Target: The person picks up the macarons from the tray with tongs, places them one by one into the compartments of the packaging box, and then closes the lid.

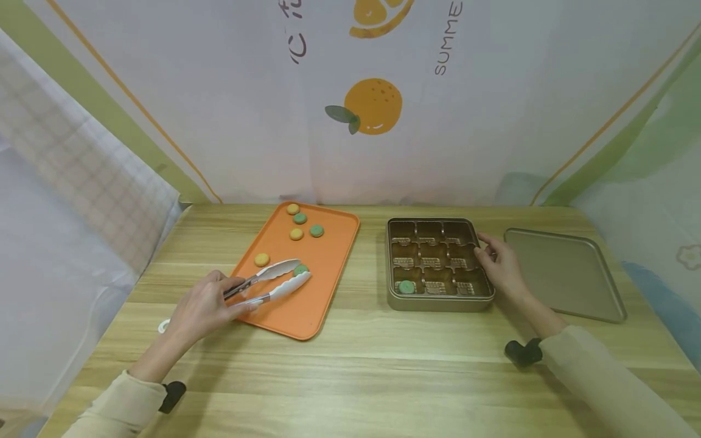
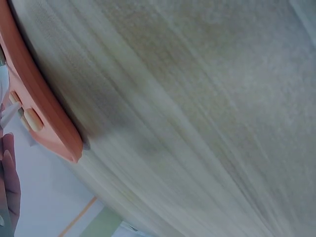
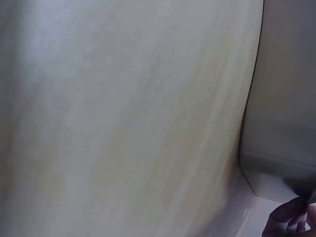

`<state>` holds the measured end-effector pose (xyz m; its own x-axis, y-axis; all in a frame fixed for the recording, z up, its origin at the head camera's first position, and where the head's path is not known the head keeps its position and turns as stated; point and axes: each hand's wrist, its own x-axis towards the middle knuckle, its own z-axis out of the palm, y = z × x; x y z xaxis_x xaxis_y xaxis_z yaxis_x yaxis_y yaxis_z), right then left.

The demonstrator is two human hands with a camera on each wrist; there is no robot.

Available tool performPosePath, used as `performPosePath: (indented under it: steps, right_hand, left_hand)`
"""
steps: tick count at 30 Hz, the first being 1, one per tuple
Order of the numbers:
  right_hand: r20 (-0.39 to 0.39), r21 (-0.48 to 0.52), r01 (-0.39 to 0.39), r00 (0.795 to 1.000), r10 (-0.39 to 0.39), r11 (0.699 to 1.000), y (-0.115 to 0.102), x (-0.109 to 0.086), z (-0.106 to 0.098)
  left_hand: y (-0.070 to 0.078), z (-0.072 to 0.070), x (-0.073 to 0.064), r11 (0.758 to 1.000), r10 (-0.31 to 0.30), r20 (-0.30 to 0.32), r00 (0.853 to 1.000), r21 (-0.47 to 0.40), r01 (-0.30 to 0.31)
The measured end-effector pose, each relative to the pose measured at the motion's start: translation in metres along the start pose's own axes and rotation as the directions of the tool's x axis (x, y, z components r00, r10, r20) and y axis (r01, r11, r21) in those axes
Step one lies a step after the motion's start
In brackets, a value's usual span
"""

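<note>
My left hand [image 1: 202,304] holds a pair of metal tongs [image 1: 285,286] over an orange tray [image 1: 314,304]. Their spread tips lie on either side of a green cookie-like round [image 1: 301,269]. On the same tray are two more green rounds [image 1: 316,230] and three yellow ones [image 1: 262,260]. At the right rim of a gold tin [image 1: 438,304], my right hand [image 1: 501,267] pinches the edge. The tin has a brown divided insert [image 1: 432,252], and one green round [image 1: 406,287] sits in its front left compartment. In the right wrist view, the fingertips [image 3: 286,217] touch the tin's side.
To the right of the tin lies a flat gold lid [image 1: 564,274]. A small white ring-shaped thing [image 1: 163,326] shows beside the left hand. Printed cloth [image 1: 350,164] hangs behind the wooden table [image 1: 350,377].
</note>
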<state>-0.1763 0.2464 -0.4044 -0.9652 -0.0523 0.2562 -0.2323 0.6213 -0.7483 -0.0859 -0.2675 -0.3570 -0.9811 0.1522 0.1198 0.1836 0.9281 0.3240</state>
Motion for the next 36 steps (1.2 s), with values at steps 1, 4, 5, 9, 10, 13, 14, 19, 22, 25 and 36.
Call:
performPosePath:
  steps: [1, 4, 5, 9, 10, 13, 14, 19, 22, 25, 36]
  right_hand:
    - [0.001, -0.001, 0.000, 1.000, 0.000, 1.000, -0.0002, 0.0001, 0.0000]
    - [0.002, -0.004, 0.001, 1.000, -0.001, 1.000, -0.0002, 0.0002, -0.0001]
    - [0.002, -0.005, 0.004, 1.000, -0.004, 1.000, -0.0002, 0.0002, -0.0003]
    - [0.002, -0.009, 0.009, 1.000, -0.009, 1.000, -0.0007, 0.0001, -0.0007]
    - [0.002, -0.010, 0.009, 1.000, -0.009, 1.000, -0.0008, 0.0001, -0.0007]
    - [-0.003, -0.016, 0.010, 1.000, -0.010, 1.000, -0.0006, 0.0003, -0.0004]
    - [-0.003, -0.017, 0.009, 1.000, -0.009, 1.000, -0.0005, 0.0003, -0.0004]
    - [-0.002, -0.017, 0.006, 1.000, -0.006, 1.000, -0.0004, 0.0003, -0.0005]
    - [-0.003, -0.024, 0.006, 1.000, -0.006, 1.000, -0.0001, 0.0004, -0.0004]
    - [-0.003, -0.027, 0.006, 1.000, -0.006, 1.000, -0.0001, 0.0004, -0.0006]
    - [0.007, -0.019, 0.002, 1.000, -0.002, 1.000, 0.0002, -0.0002, -0.0010]
  left_hand:
    - [0.0001, 0.0000, 0.0000, 1.000, 0.000, 0.000, 1.000, 0.000, 0.000]
    - [0.0003, 0.0005, -0.0003, 1.000, 0.008, -0.006, 1.000, 0.000, -0.008]
    - [0.0002, 0.0008, -0.0005, 1.000, 0.010, -0.007, 1.000, 0.001, -0.010]
    - [0.0000, 0.0019, -0.0013, 1.000, 0.020, -0.016, 1.000, 0.007, -0.020]
    - [0.0001, 0.0020, -0.0015, 1.000, 0.019, -0.017, 1.000, 0.008, -0.019]
    - [0.0002, 0.0021, -0.0021, 1.000, 0.016, -0.018, 1.000, 0.012, -0.016]
    - [0.0003, 0.0021, -0.0023, 1.000, 0.015, -0.017, 1.000, 0.013, -0.015]
    - [0.0008, 0.0019, -0.0027, 1.000, 0.011, -0.012, 1.000, 0.013, -0.011]
    - [0.0008, 0.0020, -0.0028, 1.000, 0.012, -0.011, 1.000, 0.011, -0.012]
    - [0.0010, 0.0020, -0.0027, 1.000, 0.015, -0.012, 1.000, 0.011, -0.015]
    - [0.0015, 0.0020, -0.0039, 1.000, 0.022, -0.026, 0.999, 0.009, -0.021]
